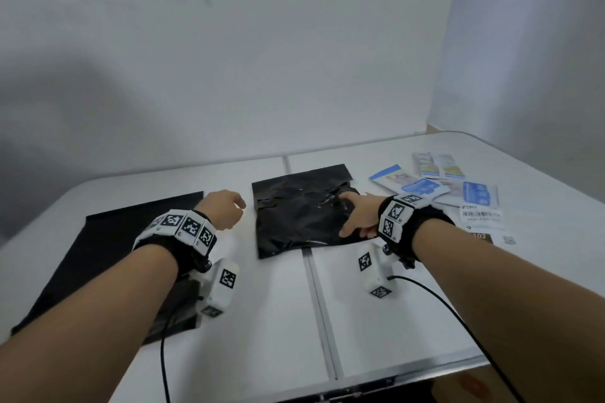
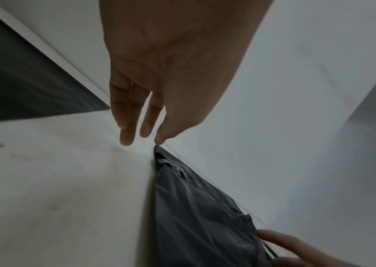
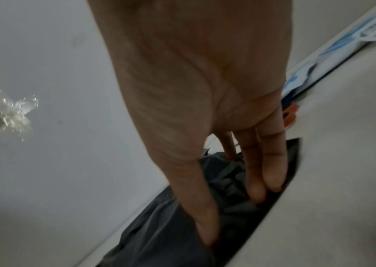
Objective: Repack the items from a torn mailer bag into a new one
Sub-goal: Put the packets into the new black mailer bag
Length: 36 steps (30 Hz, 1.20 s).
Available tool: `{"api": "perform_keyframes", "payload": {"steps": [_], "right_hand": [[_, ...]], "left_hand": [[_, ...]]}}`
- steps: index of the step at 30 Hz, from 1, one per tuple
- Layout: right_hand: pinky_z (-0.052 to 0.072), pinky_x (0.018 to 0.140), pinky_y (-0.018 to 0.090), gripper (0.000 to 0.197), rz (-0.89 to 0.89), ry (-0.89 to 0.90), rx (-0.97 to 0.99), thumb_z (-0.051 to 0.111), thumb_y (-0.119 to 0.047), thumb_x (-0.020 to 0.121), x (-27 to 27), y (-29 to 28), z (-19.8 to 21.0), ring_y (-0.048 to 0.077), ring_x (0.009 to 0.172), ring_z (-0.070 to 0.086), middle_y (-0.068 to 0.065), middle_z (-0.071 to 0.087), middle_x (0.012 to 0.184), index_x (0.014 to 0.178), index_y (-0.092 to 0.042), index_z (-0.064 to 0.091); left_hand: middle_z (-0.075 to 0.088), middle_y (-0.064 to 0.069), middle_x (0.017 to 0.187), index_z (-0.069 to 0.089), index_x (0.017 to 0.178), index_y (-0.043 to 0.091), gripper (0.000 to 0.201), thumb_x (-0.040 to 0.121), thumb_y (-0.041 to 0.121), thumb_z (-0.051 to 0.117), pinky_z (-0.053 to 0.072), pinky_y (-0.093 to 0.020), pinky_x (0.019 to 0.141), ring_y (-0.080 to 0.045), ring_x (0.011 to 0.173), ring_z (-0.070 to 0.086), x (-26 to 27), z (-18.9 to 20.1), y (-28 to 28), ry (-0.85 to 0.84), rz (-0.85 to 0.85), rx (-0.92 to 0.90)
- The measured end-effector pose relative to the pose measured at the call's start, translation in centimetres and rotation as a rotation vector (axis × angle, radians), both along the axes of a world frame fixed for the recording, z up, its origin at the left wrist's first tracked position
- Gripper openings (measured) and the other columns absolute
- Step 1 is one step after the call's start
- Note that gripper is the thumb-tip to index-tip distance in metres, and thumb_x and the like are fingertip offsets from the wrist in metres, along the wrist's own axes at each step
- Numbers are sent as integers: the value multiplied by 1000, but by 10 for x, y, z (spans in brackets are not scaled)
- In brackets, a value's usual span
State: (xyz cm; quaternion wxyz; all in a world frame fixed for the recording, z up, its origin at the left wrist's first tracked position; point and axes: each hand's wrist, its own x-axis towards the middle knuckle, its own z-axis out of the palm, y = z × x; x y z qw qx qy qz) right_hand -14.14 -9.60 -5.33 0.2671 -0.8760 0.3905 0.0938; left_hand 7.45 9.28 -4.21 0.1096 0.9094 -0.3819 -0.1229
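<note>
white table [image 1: 376,321] | right hand [image 1: 358,214] grips torn bag [image 1: 294,216] | left hand [image 1: 222,209] relaxed, empty, beside it

Print on the blue-and-white packets [image 1: 425,188] and the barcode label [image 1: 480,217] is too small to read; the right hand [image 1: 358,216] covers part of the crumpled black mailer bag [image 1: 294,216], its fingertips hidden in folds; the flat black mailer bag [image 1: 108,249] lies partly under the left forearm.
</note>
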Motion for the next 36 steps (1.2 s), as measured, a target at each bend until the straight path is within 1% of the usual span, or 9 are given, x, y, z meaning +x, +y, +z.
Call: {"api": "perform_keyframes", "payload": {"steps": [2, 6, 9, 13, 16, 19, 23, 27, 36], "right_hand": [[56, 84, 42, 95, 49, 57, -126, 81, -34, 66, 12, 5, -6, 29, 94, 64, 12, 54, 122, 145, -34, 27], [46, 38, 19, 38, 23, -28, 34, 73, -7, 78, 29, 5, -7, 13, 54, 53, -1, 55, 72, 111, -16, 56], [40, 31, 9, 10, -49, -91, 0, 65, -9, 82, 42, -8, -13, 9, 57, 56, -3, 56, 71, 82, -17, 59], [46, 46, 18, 32, -225, -369, 49, 56, -8, 88, 80, -27, -14, 19, 72, 60, 14, 65, 96, 117, 1, 61], [53, 57, 21, 34, -277, -462, 63, 53, -6, 89, 109, -36, -6, 19, 80, 60, 20, 65, 117, 122, 4, 59], [54, 88, 31, 41, -292, -432, -32, 57, -19, 86, 133, -42, 4, 27, 100, 63, 18, 64, 121, 122, 0, 61], [35, 110, 42, 92, -345, -382, -8, 66, -36, 82, 148, -46, 8, 36, 134, 40, 22, 35, 147, 151, -7, 13], [29, 113, 44, 77, -381, -287, -151, 59, -33, 87, 150, -48, -3, 38, 136, 33, 23, 31, 148, 147, -5, 21], [42, 95, 31, 36, -346, -436, -226, 47, -10, 87, 103, -56, -3, 35, 114, 54, 16, 42, 136, 122, -12, 56]], "left_hand": [[65, -7, 121, 63, 119, 19, 35, 90, 13, 44, 51, -27, 86, -25, 104, 66, 7, -5, 9, -33, 8, 14], [52, -7, 138, 58, 127, 20, 36, 94, 19, 47, 38, -27, 102, -24, 127, 49, 17, -11, 19, -50, 40, 22], [50, -8, 139, 58, 128, 20, 37, 93, 19, 48, 37, -28, 104, -25, 129, 47, 31, -12, 26, -39, 82, 24], [52, -10, 136, 56, 130, 18, 40, 90, 18, 50, 40, -27, 102, -25, 124, 51, 47, -14, 33, -11, 124, 54], [53, -9, 136, 54, 132, 17, 44, 89, 19, 53, 42, -27, 103, -24, 123, 53, 56, -16, 36, 21, 136, 73], [54, -6, 137, 50, 135, 16, 46, 90, 22, 54, 43, -26, 99, -24, 124, 52, 63, -13, 44, 34, 130, 106], [52, -11, 140, 51, 134, 8, 46, 92, 27, 51, 40, -29, 100, -27, 127, 50, 75, -14, 58, 0, 182, 228], [60, -15, 126, 63, 116, -1, 39, 93, 25, 46, 42, -28, 84, -29, 114, 58, 73, -15, 58, 23, 179, 316], [44, -16, 146, 47, 136, 1, 47, 98, 28, 38, 32, -35, 109, -32, 134, 42, 17, -9, -3, 56, 68, 255]]}}
